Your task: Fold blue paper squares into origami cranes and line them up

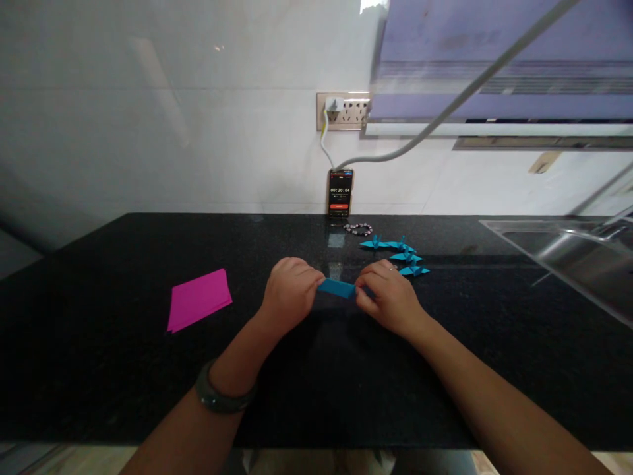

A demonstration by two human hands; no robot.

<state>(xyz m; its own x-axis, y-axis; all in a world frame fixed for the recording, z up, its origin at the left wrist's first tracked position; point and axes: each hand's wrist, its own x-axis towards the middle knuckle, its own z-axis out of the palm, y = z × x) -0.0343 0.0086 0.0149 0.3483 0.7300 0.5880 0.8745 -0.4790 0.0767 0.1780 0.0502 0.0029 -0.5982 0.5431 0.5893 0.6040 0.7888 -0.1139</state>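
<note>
A folded strip of blue paper stretches between my two hands, just above the black countertop. My left hand pinches its left end between thumb and fingers. At the opposite end, the fingertips of my right hand are closed on the paper. Several blue origami cranes stand just beyond my right hand, grouped close together. To the left of my left hand lies a small stack of pink paper sheets, flat on the counter.
Against the tiled wall leans a phone showing a timer. A beaded bracelet lies in front of it. The wall socket holds a charger with a cable. A metal sink is set into the counter at right.
</note>
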